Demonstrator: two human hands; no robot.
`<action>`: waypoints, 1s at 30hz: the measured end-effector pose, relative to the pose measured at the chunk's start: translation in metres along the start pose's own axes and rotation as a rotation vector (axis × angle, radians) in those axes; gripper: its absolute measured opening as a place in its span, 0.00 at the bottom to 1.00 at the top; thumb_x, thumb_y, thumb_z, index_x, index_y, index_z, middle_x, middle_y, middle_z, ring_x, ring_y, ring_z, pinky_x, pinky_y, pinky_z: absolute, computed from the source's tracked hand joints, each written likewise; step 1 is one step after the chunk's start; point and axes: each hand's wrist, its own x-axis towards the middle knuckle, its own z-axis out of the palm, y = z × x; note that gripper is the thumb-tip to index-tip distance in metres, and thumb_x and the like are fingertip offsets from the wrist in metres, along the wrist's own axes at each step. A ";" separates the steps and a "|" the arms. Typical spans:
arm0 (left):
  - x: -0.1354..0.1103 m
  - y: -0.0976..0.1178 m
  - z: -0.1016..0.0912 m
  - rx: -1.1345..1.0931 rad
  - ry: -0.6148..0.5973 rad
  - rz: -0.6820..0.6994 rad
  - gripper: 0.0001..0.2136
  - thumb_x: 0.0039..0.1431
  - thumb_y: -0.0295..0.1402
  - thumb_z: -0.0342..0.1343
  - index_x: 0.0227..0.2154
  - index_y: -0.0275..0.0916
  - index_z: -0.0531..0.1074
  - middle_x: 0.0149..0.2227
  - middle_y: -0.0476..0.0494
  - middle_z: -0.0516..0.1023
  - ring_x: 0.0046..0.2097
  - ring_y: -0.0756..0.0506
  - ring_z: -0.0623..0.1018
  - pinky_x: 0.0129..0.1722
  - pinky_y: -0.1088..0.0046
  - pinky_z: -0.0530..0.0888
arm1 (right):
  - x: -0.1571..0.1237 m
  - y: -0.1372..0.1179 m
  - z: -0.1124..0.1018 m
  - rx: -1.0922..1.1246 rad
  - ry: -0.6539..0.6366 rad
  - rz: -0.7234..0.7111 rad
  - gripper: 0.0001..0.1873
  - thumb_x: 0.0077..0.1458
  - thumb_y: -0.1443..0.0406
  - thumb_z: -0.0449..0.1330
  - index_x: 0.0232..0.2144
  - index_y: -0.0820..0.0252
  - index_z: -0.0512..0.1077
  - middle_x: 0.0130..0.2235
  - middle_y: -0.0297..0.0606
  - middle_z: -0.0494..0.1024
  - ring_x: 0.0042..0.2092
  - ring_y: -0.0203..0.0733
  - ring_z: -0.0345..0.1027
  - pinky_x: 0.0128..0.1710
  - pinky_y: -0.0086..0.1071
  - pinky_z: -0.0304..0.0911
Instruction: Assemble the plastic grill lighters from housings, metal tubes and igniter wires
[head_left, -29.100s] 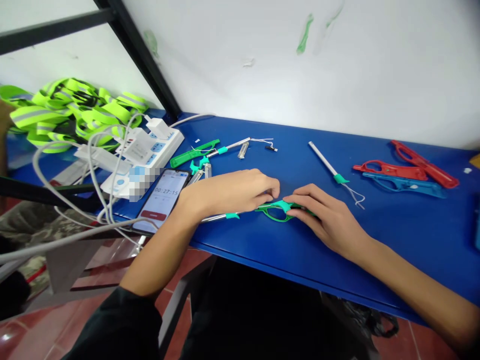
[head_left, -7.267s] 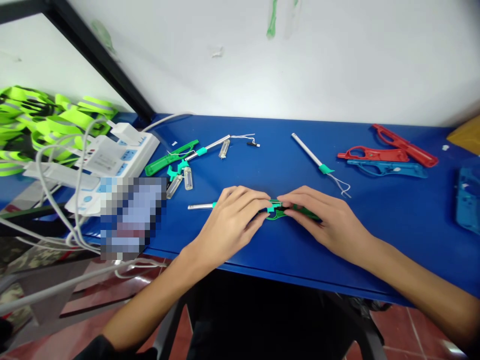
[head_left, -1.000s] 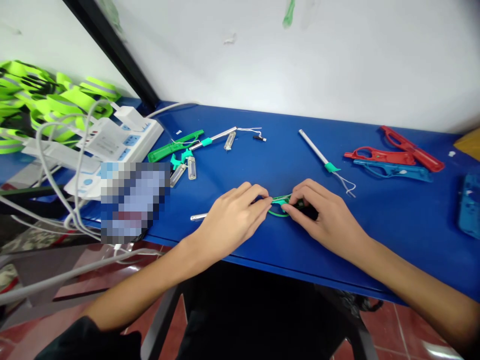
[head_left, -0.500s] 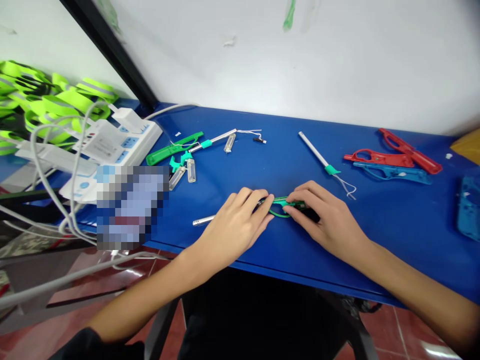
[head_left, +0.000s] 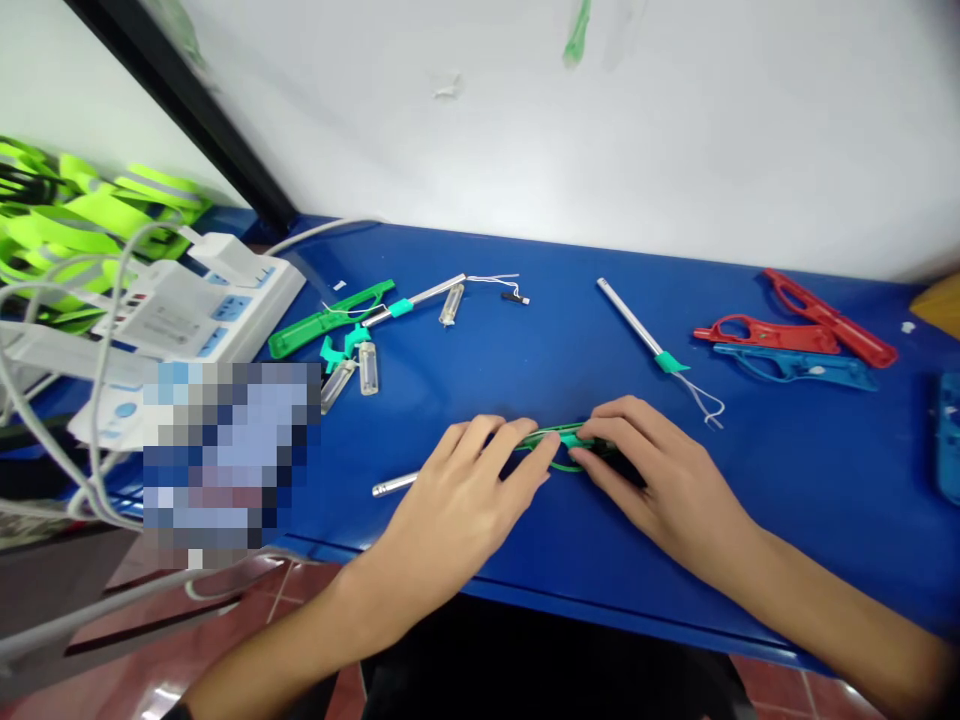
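Observation:
Near the front of the blue table, a green plastic casing half [head_left: 529, 438] lies under both hands. My left hand [head_left: 472, 485] is curled over its left part, fingertips pressed on it. My right hand [head_left: 656, 465] pinches the right part, with thumb and fingers around a teal piece [head_left: 573, 439] set in the casing. A silver metal rod [head_left: 395, 484] sticks out to the left from beneath my left hand; where it meets the casing is hidden. The casing's right end is covered by my right fingers.
Another silver rod [head_left: 630, 318] with a teal tab and wires lies beyond. Red casing halves [head_left: 795, 333] and a blue one [head_left: 799, 366] are at right. A green casing half [head_left: 330, 320] and small clear parts [head_left: 368, 368] lie left, near a power strip [head_left: 259, 300] and blurred phone-like object [head_left: 247, 440].
The whole view has shifted, so things sit slightly lower. My left fingers have moved a little along the casing toward my right hand; both hands stay on it.

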 end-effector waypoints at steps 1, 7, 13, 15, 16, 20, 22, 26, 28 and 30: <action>0.000 0.000 0.000 0.001 -0.008 0.002 0.18 0.74 0.29 0.58 0.64 0.36 0.72 0.58 0.36 0.80 0.54 0.36 0.77 0.50 0.57 0.75 | 0.000 0.000 0.000 -0.019 0.001 -0.006 0.05 0.73 0.66 0.59 0.49 0.59 0.72 0.46 0.42 0.77 0.43 0.44 0.74 0.42 0.38 0.70; 0.003 -0.002 -0.001 -0.043 -0.028 0.006 0.18 0.77 0.31 0.54 0.66 0.35 0.71 0.59 0.34 0.79 0.55 0.35 0.77 0.50 0.56 0.75 | 0.000 -0.001 -0.001 -0.083 -0.023 -0.032 0.07 0.74 0.66 0.58 0.52 0.58 0.72 0.46 0.43 0.78 0.42 0.45 0.74 0.41 0.39 0.69; 0.003 -0.003 -0.002 -0.081 -0.066 0.011 0.20 0.78 0.31 0.52 0.68 0.36 0.68 0.60 0.34 0.78 0.57 0.35 0.75 0.52 0.55 0.73 | 0.002 -0.002 -0.001 -0.057 -0.006 -0.013 0.05 0.73 0.65 0.60 0.49 0.58 0.72 0.44 0.41 0.78 0.41 0.44 0.74 0.41 0.39 0.69; 0.002 -0.003 -0.002 -0.113 -0.048 -0.008 0.21 0.79 0.32 0.52 0.69 0.33 0.65 0.61 0.34 0.78 0.58 0.36 0.75 0.55 0.56 0.72 | 0.003 -0.003 -0.001 -0.056 -0.006 -0.002 0.04 0.72 0.66 0.60 0.47 0.58 0.72 0.44 0.41 0.78 0.41 0.44 0.74 0.41 0.39 0.69; 0.002 -0.003 -0.002 -0.126 -0.032 -0.016 0.21 0.79 0.32 0.52 0.69 0.33 0.65 0.61 0.34 0.78 0.58 0.37 0.75 0.56 0.56 0.72 | 0.004 -0.003 0.000 -0.054 -0.005 0.002 0.03 0.72 0.66 0.59 0.47 0.59 0.72 0.43 0.41 0.78 0.41 0.44 0.74 0.41 0.39 0.69; 0.003 -0.004 -0.001 -0.131 0.004 -0.006 0.16 0.79 0.31 0.51 0.64 0.34 0.71 0.60 0.37 0.80 0.57 0.38 0.76 0.55 0.57 0.72 | 0.005 -0.001 -0.001 0.000 -0.004 0.039 0.04 0.74 0.67 0.57 0.45 0.58 0.72 0.42 0.40 0.78 0.41 0.42 0.74 0.41 0.37 0.69; 0.004 -0.004 -0.001 -0.115 0.005 0.005 0.16 0.79 0.31 0.51 0.64 0.35 0.72 0.59 0.36 0.80 0.56 0.38 0.76 0.54 0.57 0.73 | 0.006 0.002 -0.003 0.060 -0.022 0.052 0.05 0.75 0.67 0.56 0.45 0.58 0.73 0.43 0.40 0.78 0.42 0.42 0.74 0.42 0.37 0.69; 0.003 -0.004 0.000 -0.105 0.005 0.012 0.17 0.78 0.30 0.52 0.65 0.33 0.71 0.58 0.34 0.80 0.56 0.37 0.76 0.52 0.57 0.73 | 0.006 0.009 -0.010 0.196 -0.077 0.039 0.06 0.75 0.65 0.57 0.49 0.58 0.73 0.46 0.40 0.78 0.44 0.40 0.74 0.46 0.35 0.70; 0.003 -0.005 0.001 -0.119 0.008 0.014 0.17 0.78 0.30 0.52 0.64 0.33 0.71 0.59 0.33 0.79 0.56 0.37 0.75 0.52 0.57 0.73 | 0.005 0.012 -0.013 0.226 -0.093 0.021 0.07 0.75 0.64 0.58 0.50 0.57 0.73 0.47 0.40 0.78 0.45 0.40 0.74 0.47 0.35 0.71; 0.004 -0.006 0.001 -0.133 0.007 0.016 0.17 0.78 0.31 0.52 0.65 0.34 0.71 0.59 0.33 0.79 0.56 0.37 0.75 0.51 0.57 0.73 | 0.005 0.014 -0.013 0.235 -0.092 0.014 0.08 0.74 0.63 0.58 0.52 0.57 0.73 0.48 0.41 0.77 0.45 0.40 0.75 0.48 0.35 0.72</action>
